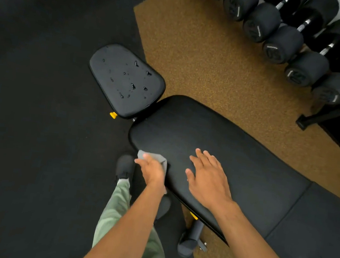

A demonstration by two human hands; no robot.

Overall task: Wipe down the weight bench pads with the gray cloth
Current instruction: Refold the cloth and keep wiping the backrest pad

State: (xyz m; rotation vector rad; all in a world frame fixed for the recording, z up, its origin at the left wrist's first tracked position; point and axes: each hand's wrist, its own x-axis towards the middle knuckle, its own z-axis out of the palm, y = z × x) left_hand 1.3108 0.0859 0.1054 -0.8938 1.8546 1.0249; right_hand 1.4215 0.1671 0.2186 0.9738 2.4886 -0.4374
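Gray cloth (160,158) sits bunched under the left hand (152,170), whose fingers seem to curl round it at the edge of the back pad (186,126). Right hand (207,177) lies flat beside them, fingers spread. Beyond the fingertips, the seat pad (125,80) carries droplets (133,85).

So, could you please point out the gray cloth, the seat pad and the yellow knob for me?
gray cloth (156,157): head view, on its exposed upper fold.
seat pad (116,83): head view, on its wet top surface.
yellow knob (113,114): head view, on its middle.
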